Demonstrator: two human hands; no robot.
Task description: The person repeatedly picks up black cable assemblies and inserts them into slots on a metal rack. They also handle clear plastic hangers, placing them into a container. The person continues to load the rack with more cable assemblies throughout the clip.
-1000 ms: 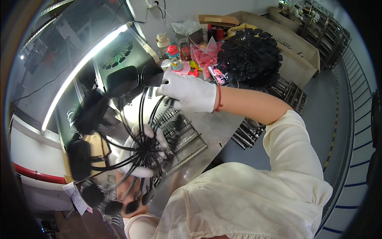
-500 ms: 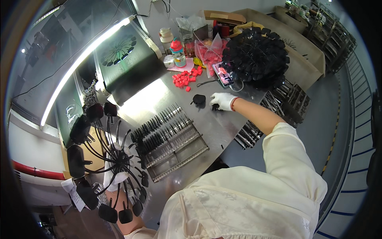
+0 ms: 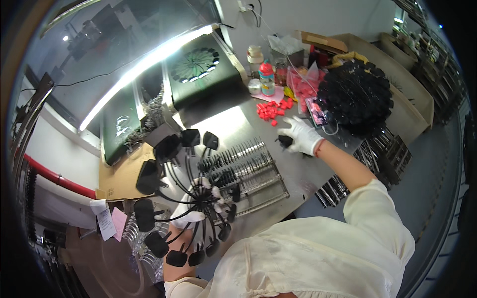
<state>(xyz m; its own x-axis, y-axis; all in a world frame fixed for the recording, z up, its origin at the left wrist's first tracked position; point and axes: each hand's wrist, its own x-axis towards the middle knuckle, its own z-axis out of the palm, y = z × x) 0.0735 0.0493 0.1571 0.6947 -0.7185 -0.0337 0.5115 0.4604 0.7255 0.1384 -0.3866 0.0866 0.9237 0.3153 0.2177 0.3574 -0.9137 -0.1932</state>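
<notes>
My left hand (image 3: 191, 211), in a white glove, grips the hub of a radial fixture (image 3: 202, 198). Curved black arms fan out from that hub, ending in flat black paddle-shaped pieces (image 3: 144, 214). Over the metal table, my white-gloved right hand (image 3: 301, 137) has its fingers around a small black piece (image 3: 284, 141); its far side is hidden. Between the hands lies a metal rack (image 3: 256, 171) carrying rows of thin prongs, with dark pieces along its left part. The fixture partly covers this rack.
Small red blocks (image 3: 271, 110) are heaped beyond my right hand, near a bottle (image 3: 267, 77) and a phone (image 3: 315, 111). A large black cluster (image 3: 355, 97) stands at the right. A lamp tube (image 3: 144, 74) crosses the upper left; metal racks (image 3: 343, 181) sit beside the table's right edge.
The view has shifted, so the scene sits further right. My right hand has moved left across the table onto the black piece that lay apart from it. My left hand still holds the fixture.
</notes>
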